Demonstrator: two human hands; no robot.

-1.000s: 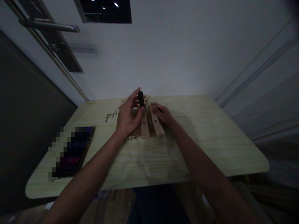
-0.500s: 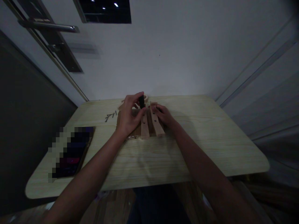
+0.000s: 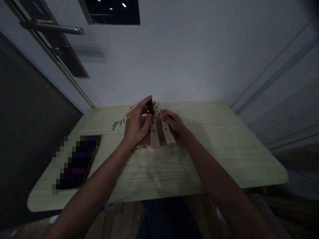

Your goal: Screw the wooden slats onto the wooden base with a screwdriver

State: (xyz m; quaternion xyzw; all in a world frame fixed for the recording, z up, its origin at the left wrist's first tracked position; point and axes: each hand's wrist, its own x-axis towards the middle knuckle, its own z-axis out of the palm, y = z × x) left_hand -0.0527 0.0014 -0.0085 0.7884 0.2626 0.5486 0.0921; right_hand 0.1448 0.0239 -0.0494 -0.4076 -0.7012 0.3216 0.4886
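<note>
Upright in the fingers of my left hand [image 3: 138, 124] is a short screwdriver with a black handle [image 3: 150, 107]. Its tip is hidden behind the fingers, at the far end of the left wooden strip [image 3: 155, 136]. The right wooden strip [image 3: 168, 134] lies beside it, and both have holes along their length. My right hand [image 3: 175, 122] is closed around the far end of the right strip, thumb on top. Beneath the strips is a piece of brown cardboard [image 3: 143, 140].
Several screws [image 3: 117, 124] lie left of the cardboard. More wooden parts, one of them ring-shaped [image 3: 156, 105], are behind my left hand. A tablet-like device [image 3: 86, 166], partly pixelated, rests at the left of the pale table [image 3: 224, 149]. A white door stands behind.
The fingers of my left hand have shifted on the handle, the index finger now straighter along its top. The handle tilts slightly further left. My right hand stays in place.
</note>
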